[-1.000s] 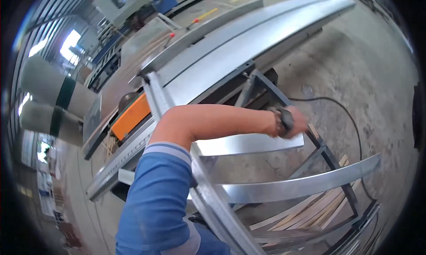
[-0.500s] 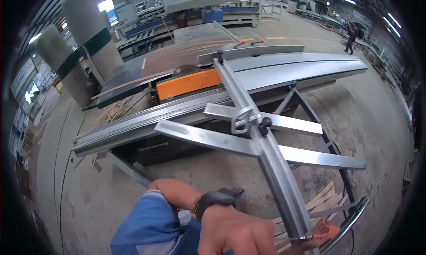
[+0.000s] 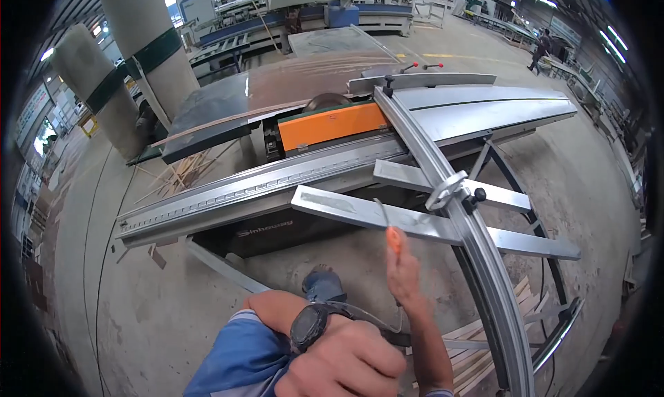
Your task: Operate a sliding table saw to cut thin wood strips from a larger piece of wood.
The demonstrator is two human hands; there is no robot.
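My left hand (image 3: 346, 364), with a dark watch on its wrist, is low in front of me. Its fingers are curled in; what they hold, if anything, is hidden. Farther right, my raised right hand (image 3: 404, 276) grips an orange air blow gun (image 3: 394, 239) with a thin bent metal nozzle. A thin hose (image 3: 400, 319) hangs below that hand and runs behind the left one. Beyond the nozzle is a flat metal support bar (image 3: 346, 209) of the sliding table saw. A long aluminium fence (image 3: 477, 241) crosses the bars to the right of my right hand.
The saw's sliding rail (image 3: 228, 196) spans the middle, with an orange guard (image 3: 328, 128) behind it. Wood strips (image 3: 477, 352) lie beneath the fence; more wood scraps (image 3: 190, 167) lie at left. Dust bags (image 3: 142, 41) stand far left. A person (image 3: 541, 51) walks far right.
My right hand has risen from beside the fence at lower right to the near side of the support bars, carrying the blow gun. My left hand stays low, and the view has shifted.
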